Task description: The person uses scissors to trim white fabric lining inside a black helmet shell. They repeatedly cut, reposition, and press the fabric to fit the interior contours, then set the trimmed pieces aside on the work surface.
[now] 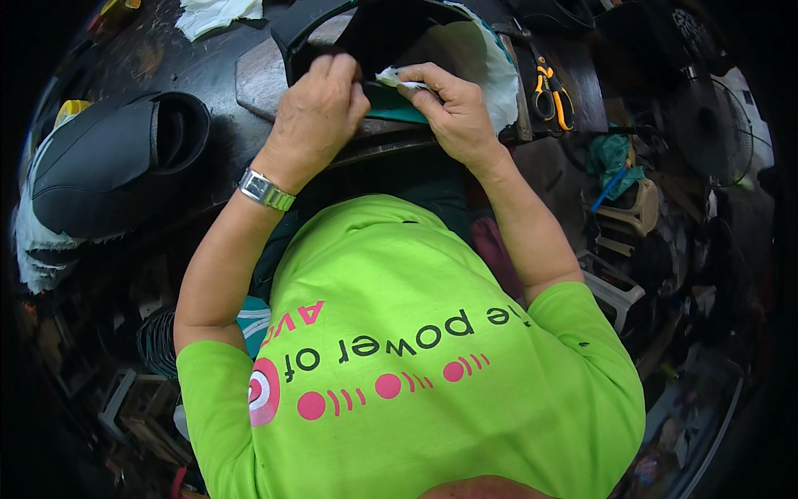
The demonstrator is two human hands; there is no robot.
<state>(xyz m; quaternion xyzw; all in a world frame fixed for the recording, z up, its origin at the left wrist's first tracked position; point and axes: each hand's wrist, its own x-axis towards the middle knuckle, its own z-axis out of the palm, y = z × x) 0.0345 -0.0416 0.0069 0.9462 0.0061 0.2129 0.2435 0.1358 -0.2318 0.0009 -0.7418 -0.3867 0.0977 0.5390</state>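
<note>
Far left on the dark worktop [208, 66]: a black padded seat cover [108, 166], smooth and rounded, frayed white lining beneath. Near centre, left hand [320, 104], steel wristwatch [266, 190] at the wrist, grip clenched over the black vinyl edge of a curved seat piece [374, 29]. Just beside it, right hand [449, 108], grip pinching a strip of white foam lining [399, 79] over teal fabric. Farther right, orange-handled pliers [550, 91] lying on the worktop. Beyond, a dim, cluttered area with a round fan [715, 125].
</note>
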